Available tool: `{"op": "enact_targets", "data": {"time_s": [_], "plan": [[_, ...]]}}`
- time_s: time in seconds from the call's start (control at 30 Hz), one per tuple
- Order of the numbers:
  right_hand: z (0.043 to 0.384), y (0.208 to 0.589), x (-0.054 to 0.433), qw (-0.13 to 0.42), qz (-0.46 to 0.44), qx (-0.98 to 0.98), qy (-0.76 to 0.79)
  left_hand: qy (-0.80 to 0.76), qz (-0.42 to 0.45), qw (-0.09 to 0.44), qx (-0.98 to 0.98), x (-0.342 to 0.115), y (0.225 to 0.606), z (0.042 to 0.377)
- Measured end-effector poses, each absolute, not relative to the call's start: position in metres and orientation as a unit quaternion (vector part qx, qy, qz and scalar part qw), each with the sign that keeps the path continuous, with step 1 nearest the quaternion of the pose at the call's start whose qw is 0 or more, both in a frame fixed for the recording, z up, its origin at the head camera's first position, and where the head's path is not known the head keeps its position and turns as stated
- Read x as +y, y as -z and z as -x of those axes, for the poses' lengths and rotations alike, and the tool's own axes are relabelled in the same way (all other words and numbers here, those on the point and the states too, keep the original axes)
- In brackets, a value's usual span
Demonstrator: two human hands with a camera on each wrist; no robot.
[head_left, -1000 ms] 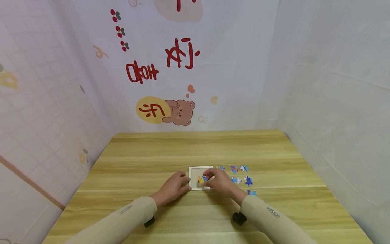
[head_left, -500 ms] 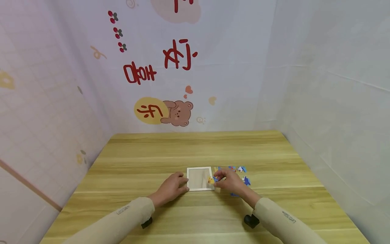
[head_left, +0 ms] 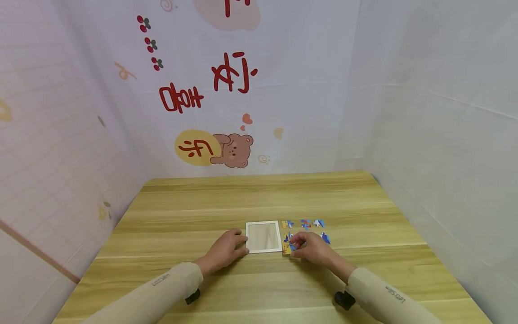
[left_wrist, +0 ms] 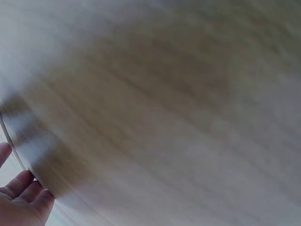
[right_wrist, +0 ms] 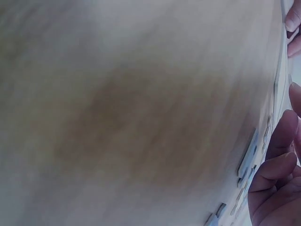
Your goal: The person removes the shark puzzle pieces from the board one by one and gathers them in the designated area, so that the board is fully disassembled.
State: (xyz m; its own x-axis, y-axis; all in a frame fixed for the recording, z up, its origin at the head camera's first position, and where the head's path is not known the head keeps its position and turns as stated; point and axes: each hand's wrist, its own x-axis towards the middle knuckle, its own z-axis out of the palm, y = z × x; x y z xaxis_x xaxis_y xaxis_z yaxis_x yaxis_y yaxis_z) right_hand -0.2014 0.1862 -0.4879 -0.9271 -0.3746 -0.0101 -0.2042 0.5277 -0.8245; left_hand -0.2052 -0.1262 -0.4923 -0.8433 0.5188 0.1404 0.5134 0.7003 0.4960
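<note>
On the tabletop: white square frame, lying flat near the front edge, bare inside.
Left hand: resting at the frame's left edge, fingers relaxed and flat, grip empty.
Right hand: just right of the frame, fingers curled, grip pinching a yellow-and-blue puzzle piece low against the wood.
Loose puzzle pieces: blue, red and white, laid in rows right of the frame, beyond the right hand.
Wrist views: blurred wood grain, fingertips only.
</note>
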Motion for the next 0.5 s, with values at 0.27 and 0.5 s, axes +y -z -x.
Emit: {"op": "enact_targets", "data": {"time_s": [0.27, 0.5], "plan": [[0.1979, 0.4926, 0.1815, 0.083, 0.164, 0.886, 0.427, -0.262, -0.278, 0.006, 0.924, -0.1268, 0.4930, 0.2037], [0.1961, 0.4939, 0.1811, 0.072, 0.169, 0.905, 0.384, -0.263, -0.274, 0.005, 0.925, -0.1264, 0.4974, 0.2051]]}}
